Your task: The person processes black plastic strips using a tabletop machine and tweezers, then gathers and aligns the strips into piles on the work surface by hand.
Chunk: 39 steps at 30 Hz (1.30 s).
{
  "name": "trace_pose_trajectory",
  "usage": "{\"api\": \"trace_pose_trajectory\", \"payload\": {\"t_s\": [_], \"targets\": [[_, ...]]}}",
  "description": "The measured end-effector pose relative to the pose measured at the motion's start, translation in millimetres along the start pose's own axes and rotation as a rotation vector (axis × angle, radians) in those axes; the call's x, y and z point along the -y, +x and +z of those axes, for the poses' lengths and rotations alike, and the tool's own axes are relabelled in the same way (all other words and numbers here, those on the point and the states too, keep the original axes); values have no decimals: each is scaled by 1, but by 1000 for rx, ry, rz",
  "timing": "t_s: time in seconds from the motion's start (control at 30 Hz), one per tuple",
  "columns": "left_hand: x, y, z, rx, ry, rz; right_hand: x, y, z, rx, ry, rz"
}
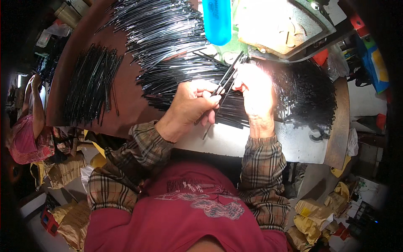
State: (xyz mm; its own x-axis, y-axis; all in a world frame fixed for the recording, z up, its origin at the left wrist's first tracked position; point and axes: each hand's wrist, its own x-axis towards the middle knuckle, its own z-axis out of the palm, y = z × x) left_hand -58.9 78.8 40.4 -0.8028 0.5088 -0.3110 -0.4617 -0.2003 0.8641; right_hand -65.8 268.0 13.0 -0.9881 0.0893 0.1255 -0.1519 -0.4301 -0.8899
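Note:
Between the thumb and fingers of my left hand (194, 103) are a few thin black rods (228, 75), which slant up and to the right. My right hand (255, 90), washed out by bright light, is closed in a pinch at the rods' upper part; exactly what its fingertips grip is hard to make out. Just beyond the fingers stands a green machine (235, 46) with a pale metal plate (273, 25). Behind my left hand lies a dense pile of similar black rods (168, 38), several of them shiny.
A smaller bundle of black rods (93, 84) rests on the brown tabletop (130, 96) at left. To the right is a dark heap of rods (310, 92). A blue bottle-like object (217, 21) stands at the back. Another person (31, 130) works at far left. Paper sacks (71, 222) lie below.

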Motion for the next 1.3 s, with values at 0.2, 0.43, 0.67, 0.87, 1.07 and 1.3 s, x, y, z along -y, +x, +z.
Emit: {"api": "trace_pose_trajectory", "payload": {"t_s": [0.2,0.43,0.67,0.87,1.07,1.3], "targets": [[3,5,8,11,-49,69,-1,5,0,18,-92,-113],[0,15,13,-7,-57,91,3,11,0,-31,-284,-148],[2,13,15,13,-143,53,2,10,-7,65,-236,-212],[0,9,21,96,-291,11,4,10,-9,56,-137,-92],[-1,7,25,83,-297,20,4,11,-9,62,-47,-48],[-5,3,30,39,-410,-4,8,12,-8,38,-226,-37]]}}
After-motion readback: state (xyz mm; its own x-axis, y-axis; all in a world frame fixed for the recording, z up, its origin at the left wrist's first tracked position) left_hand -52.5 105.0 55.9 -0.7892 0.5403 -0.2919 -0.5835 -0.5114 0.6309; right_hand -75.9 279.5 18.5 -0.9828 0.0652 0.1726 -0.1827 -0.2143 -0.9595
